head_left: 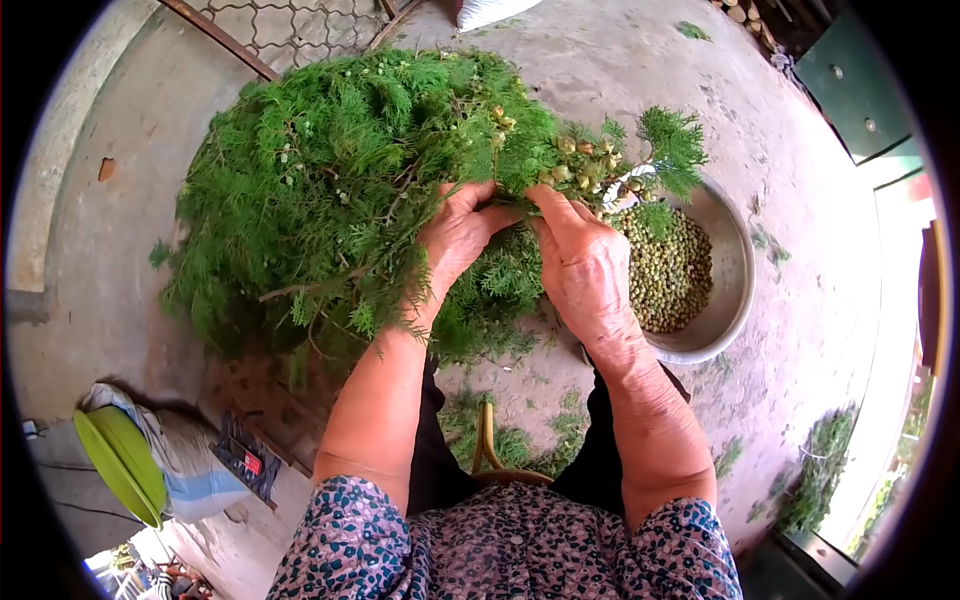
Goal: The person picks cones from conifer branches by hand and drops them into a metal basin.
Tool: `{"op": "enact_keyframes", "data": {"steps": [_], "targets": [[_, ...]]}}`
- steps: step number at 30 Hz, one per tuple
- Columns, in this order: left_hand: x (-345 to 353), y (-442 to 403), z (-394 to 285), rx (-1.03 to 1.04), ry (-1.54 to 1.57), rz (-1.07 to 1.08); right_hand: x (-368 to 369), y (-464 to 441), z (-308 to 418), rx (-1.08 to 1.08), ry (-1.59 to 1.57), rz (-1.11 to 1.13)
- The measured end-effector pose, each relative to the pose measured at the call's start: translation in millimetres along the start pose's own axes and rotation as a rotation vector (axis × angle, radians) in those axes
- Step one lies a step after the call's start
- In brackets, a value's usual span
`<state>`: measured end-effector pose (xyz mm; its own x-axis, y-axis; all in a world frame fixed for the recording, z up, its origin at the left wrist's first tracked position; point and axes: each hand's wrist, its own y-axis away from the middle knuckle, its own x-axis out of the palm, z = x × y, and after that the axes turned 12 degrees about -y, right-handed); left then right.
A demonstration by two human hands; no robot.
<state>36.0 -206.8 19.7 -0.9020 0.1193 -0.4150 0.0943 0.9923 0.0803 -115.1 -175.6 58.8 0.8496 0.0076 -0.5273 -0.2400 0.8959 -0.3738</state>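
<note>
A big heap of green conifer branches [330,170] lies in front of me, left of centre. My left hand [462,225] is at its right side, fingers pinched on a green sprig. Close beside it, my right hand [580,255] has its fingers closed on the same branch, which carries tan and green cones [583,165] and stretches right. The fingertips of both hands nearly meet and are partly hidden in foliage. Right of my right hand stands a metal bowl [742,270] holding many small green cones [670,275], with a leafy sprig over its far rim.
A lime-green basin [118,465] and a pale sack [195,480] are at the lower left. Loose sprigs [820,470] lie at the right. A green cabinet [850,90] stands at the upper right, and a white sack [490,12] at the far edge.
</note>
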Motion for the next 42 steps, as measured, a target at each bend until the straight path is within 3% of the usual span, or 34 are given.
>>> {"op": "enact_keyframes", "data": {"steps": [4, 7, 9, 11, 13, 17, 24, 29, 31, 33, 35, 37, 38, 42], "targets": [[-10.0, 2.7, -7.8, 0.068, 0.129, 0.075, 11.6, 4.3, -2.8, 0.039, 0.016, -0.118], [-18.3, 6.8, -16.4, -0.092, 0.149, 0.156, 17.7, 3.2, -8.0, 0.183, -0.150, -0.161], [-20.0, 5.9, -10.9, -0.100, 0.227, 0.166, 17.0, -0.2, -5.7, 0.581, -0.601, -0.156], [-25.2, 5.2, -4.3, -0.140, 0.205, 0.194, 22.8, 1.1, -10.3, 0.604, -0.745, -0.183], [-30.5, 8.8, -15.0, -0.012, 0.152, 0.228, 24.7, 1.4, -11.2, 0.810, -0.959, -0.194], [-27.5, 10.2, -22.4, -0.143, 0.133, 0.168, 27.8, 1.3, -13.8, 0.908, -1.181, -0.150], [-13.1, 11.6, -21.7, 0.035, 0.093, 0.077, 28.5, -0.1, -17.1, 1.002, -1.261, -0.105], [-4.8, 10.3, -13.9, 0.044, -0.057, -0.044, 36.3, 3.8, -16.6, 0.968, -1.273, -0.104], [-6.3, 10.4, -10.2, 0.233, -0.246, -0.098, 38.6, 4.6, -13.0, 0.959, -1.259, -0.103], [-6.7, 9.4, -16.5, -0.001, -0.219, -0.117, 38.0, 4.6, -7.6, 0.904, -1.153, -0.057], [-7.9, 11.5, -27.3, -0.027, -0.218, -0.137, 30.9, 3.2, 1.5, 0.882, -1.104, -0.040], [-8.6, 7.9, -18.8, 0.071, -0.398, -0.185, 22.0, 0.3, 10.4, 0.714, -0.782, -0.017], [-5.8, 4.0, -1.5, 0.230, -0.480, -0.256, 18.9, -0.8, 10.4, 0.679, -0.644, -0.011], [-13.0, 4.4, -6.0, 0.017, -0.548, -0.221, 17.9, 0.1, 3.0, 0.323, -0.425, -0.292]]}}
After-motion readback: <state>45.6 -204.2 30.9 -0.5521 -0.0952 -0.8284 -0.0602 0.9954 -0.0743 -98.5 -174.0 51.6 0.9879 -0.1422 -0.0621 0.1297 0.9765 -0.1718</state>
